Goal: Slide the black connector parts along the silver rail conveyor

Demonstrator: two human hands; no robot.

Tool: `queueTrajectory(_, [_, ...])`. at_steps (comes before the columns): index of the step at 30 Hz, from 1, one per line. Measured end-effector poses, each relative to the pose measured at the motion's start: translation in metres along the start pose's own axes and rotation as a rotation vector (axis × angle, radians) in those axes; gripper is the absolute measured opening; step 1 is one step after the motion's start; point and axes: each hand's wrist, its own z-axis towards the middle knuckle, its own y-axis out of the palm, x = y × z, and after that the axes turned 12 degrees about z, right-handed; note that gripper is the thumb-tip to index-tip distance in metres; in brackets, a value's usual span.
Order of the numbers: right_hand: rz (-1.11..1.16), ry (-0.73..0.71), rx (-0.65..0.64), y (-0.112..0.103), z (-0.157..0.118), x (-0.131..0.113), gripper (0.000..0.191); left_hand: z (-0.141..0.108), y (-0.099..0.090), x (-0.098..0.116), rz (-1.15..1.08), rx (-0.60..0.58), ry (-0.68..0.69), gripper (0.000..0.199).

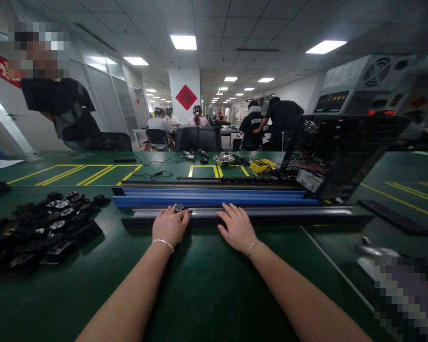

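Note:
A long dark rail (306, 220) with a shiny metal channel lies crosswise on the green table. At its left part, my left hand (169, 225) is closed round a small black module (180, 207) sitting at the channel, with the thumb against its near side. My right hand (239, 229) rests on the middle of the same rail, fingers spread and nothing held. Just behind lies a blue rail (214, 199), parallel to it. To the left is a heap of black modules (53, 223), some showing pale metal faces.
An open black computer case (342, 152) stands at the right, with a power supply (369, 83) on top. Behind the rails are a metal bowl (223, 159) and a yellow tray (263, 165). A black bar (394, 217) lies right. A person (60, 109) stands across the table.

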Motion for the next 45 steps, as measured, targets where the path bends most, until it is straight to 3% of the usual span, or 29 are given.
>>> queueTrajectory(18, [0.063, 0.016, 0.122, 0.004, 0.004, 0.014, 0.013, 0.001, 0.003, -0.005, -0.008, 0.003, -0.051, 0.036])
queueTrajectory(26, [0.071, 0.027, 0.116, 0.004, 0.004, 0.014, 0.012, 0.002, 0.008, -0.009, -0.025, 0.003, -0.093, 0.036])
queueTrajectory(34, [0.076, 0.031, 0.107, 0.002, 0.004, 0.014, 0.013, 0.002, 0.001, -0.008, -0.058, -0.029, -0.170, 0.034])
queueTrajectory(45, [0.072, 0.028, 0.106, 0.001, 0.004, 0.013, 0.015, 0.002, 0.007, -0.012, -0.079, 0.024, -0.160, 0.037])
